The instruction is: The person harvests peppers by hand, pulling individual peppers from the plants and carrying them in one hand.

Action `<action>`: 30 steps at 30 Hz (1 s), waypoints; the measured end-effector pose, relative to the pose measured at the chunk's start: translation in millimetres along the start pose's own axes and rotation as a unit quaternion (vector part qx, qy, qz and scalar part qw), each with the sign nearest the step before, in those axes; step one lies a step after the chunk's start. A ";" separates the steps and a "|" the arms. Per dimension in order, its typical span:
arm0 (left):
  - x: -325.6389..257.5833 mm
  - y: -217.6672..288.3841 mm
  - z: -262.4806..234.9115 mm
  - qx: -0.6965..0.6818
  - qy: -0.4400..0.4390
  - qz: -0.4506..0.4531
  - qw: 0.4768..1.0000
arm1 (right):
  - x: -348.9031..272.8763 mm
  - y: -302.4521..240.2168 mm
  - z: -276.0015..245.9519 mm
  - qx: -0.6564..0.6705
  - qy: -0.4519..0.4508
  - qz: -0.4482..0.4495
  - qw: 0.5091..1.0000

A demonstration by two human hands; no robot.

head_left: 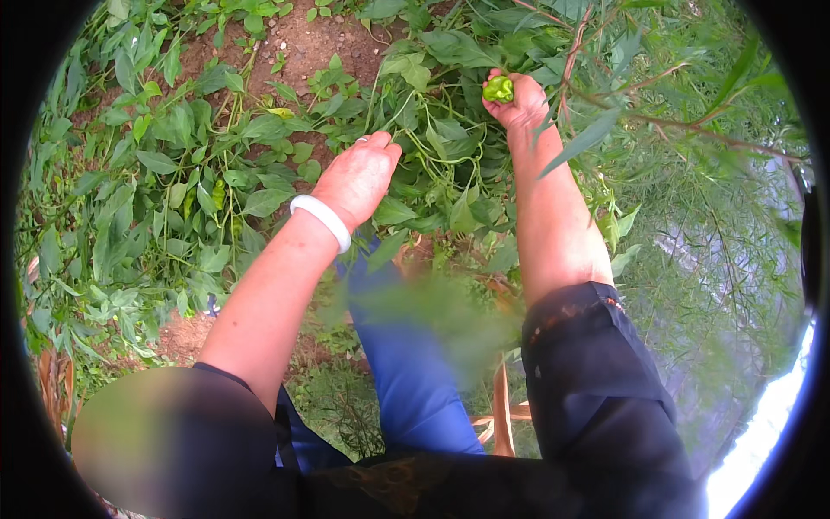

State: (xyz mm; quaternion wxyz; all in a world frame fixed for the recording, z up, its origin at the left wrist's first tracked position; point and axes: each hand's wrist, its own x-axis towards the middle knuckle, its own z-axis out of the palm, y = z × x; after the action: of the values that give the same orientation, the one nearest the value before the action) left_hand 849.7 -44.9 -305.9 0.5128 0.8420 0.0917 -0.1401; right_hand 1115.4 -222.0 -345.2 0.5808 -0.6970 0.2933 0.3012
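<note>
A small, wrinkled green pepper [499, 89] rests in my right hand [521, 105], with the fingers curled round it. That hand is among the leaves at the top right of the middle. To its left, my left hand [359, 177] wears a ring and a white bangle [321, 222]. Its fingers are closed at a green stem of a leafy pepper plant [405, 111], and their tips are partly hidden from view. Tangled stems and leaves [450, 151] fill the gap between both hands.
More pepper plants [186, 195] spread across the left, over brown soil [294, 43]. Thin branches with narrow leaves [692, 125] hang on the right, some close to my right forearm. My blue trouser leg [402, 355] and dry leaf blades [502, 411] are below.
</note>
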 end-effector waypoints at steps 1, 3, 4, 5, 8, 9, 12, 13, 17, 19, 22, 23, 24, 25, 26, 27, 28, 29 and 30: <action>1.5 -6.5 6.1 0.043 0.012 0.038 0.998 | -2.0 1.5 0.8 0.019 0.012 -0.036 0.999; 6.2 -10.0 10.9 0.083 0.024 0.077 0.993 | -4.5 -7.9 -5.8 0.048 -0.084 -0.031 0.995; 6.4 -8.6 8.4 0.088 0.027 0.071 0.993 | -17.4 -11.8 1.7 0.011 -0.046 -0.017 0.999; 7.0 -7.7 5.5 0.093 0.030 0.067 0.993 | -26.4 -12.8 6.1 -0.027 -0.008 -0.002 1.000; 12.9 -4.3 -12.1 -0.021 0.052 0.032 0.998 | -35.4 -10.8 -4.7 0.126 -0.156 -0.019 0.979; 14.8 -6.7 -20.3 -0.038 0.035 0.027 0.998 | -48.2 -14.6 8.2 0.106 -0.120 0.007 0.987; 31.7 -18.5 -23.1 0.067 0.063 0.127 0.988 | -81.0 -30.1 3.5 0.024 -0.218 -0.048 0.975; 36.9 -16.9 -28.6 0.078 0.047 0.136 0.987 | -82.6 -32.0 -4.2 -0.019 -0.250 -0.058 0.966; 32.7 -33.4 -38.3 0.092 0.080 0.151 0.981 | -125.5 -0.4 3.5 -0.277 -0.255 -0.100 0.921; 30.1 -28.8 -45.9 0.105 0.043 0.115 0.987 | -143.0 15.6 10.9 -0.309 -0.254 -0.057 0.915; 31.4 -21.4 -52.1 0.106 0.054 0.112 0.987 | -158.8 23.1 12.1 -0.186 -0.324 -0.097 0.922; 42.2 -13.1 -52.1 0.125 0.000 0.093 0.988 | -156.1 7.2 7.5 -0.183 -0.295 -0.102 0.932; 45.6 -10.3 -49.4 0.113 0.009 0.105 0.988 | -153.2 -3.4 5.4 -0.172 -0.272 -0.105 0.941; 49.5 -8.3 -44.7 0.100 0.017 0.120 0.988 | -151.2 -15.7 1.1 -0.163 -0.246 -0.109 0.949; 43.0 -13.0 -48.2 0.117 0.013 0.113 0.987 | -154.7 -22.5 8.2 -0.173 -0.203 -0.139 0.954; 37.9 -15.2 -50.7 0.144 -0.003 0.093 0.985 | -160.7 -37.3 11.5 -0.184 -0.156 -0.168 0.956; 37.2 -13.1 -51.0 0.163 -0.014 0.083 0.983 | -159.0 -60.6 -0.2 -0.245 -0.117 -0.278 0.921; 33.5 -18.0 -46.5 0.171 -0.018 0.083 0.982 | -158.1 -78.2 -8.6 -0.235 -0.071 -0.302 0.921; 28.6 -21.3 -44.7 0.109 -0.008 0.051 0.993 | -158.8 -98.3 -16.1 -0.225 -0.025 -0.327 0.918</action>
State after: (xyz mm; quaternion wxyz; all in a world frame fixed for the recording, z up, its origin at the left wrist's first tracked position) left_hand 876.7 4.9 -313.7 0.4254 0.8951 0.0288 -0.1301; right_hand 1088.6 -213.5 -159.9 0.4820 -0.8585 -0.0408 0.1700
